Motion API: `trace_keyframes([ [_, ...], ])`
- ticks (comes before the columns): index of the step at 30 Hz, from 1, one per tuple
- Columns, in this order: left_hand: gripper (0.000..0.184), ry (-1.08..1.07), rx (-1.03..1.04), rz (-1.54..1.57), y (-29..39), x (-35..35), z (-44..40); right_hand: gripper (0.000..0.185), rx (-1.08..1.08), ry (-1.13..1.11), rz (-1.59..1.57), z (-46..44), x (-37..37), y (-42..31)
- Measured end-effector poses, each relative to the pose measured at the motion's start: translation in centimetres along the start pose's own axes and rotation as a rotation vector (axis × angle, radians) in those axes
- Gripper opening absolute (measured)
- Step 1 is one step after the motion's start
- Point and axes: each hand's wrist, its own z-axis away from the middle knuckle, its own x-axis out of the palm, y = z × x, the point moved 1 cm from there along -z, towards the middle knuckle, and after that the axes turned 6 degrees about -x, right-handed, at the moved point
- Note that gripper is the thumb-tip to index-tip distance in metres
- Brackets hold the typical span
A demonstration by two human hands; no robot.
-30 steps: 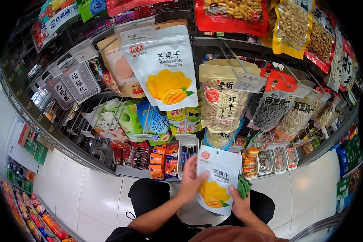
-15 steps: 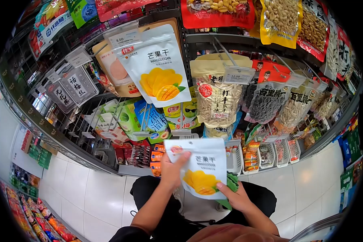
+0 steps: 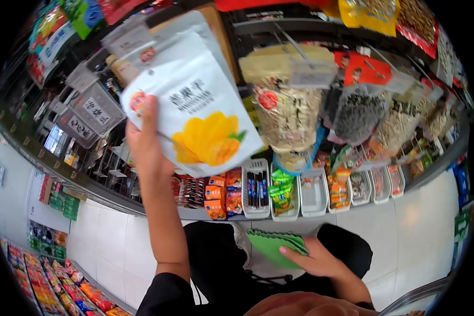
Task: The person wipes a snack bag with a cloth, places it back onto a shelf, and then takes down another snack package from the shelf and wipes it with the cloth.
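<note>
Near shelves [image 3: 101, 187], left grip [image 3: 147, 145] pinches pouch [image 3: 197, 108], right grip [image 3: 316, 258] cloth [image 3: 273, 247].

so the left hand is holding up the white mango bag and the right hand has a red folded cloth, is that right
Not quite: the folded cloth is green, not red, as the head view shows. The left hand does hold up the white mango bag, and the cloth is in the right hand.
</note>
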Motion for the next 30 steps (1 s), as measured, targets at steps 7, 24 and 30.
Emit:
trace_keyframes([
  [7,0.033,-0.095,0.071,0.005,2.4,-0.2,-2.9,0.044,-0.071,-0.003,0.063,0.4,0.1,-0.1],
  [24,0.033,-0.030,0.078,-0.118,2.6,1.0,-3.5,0.044,-0.047,-0.079,0.193,0.0,0.1,-1.2],
  [30,0.031,-0.026,0.109,-0.148,2.8,0.6,-2.9,0.043,-0.035,-0.097,0.220,0.1,0.3,-1.5],
])
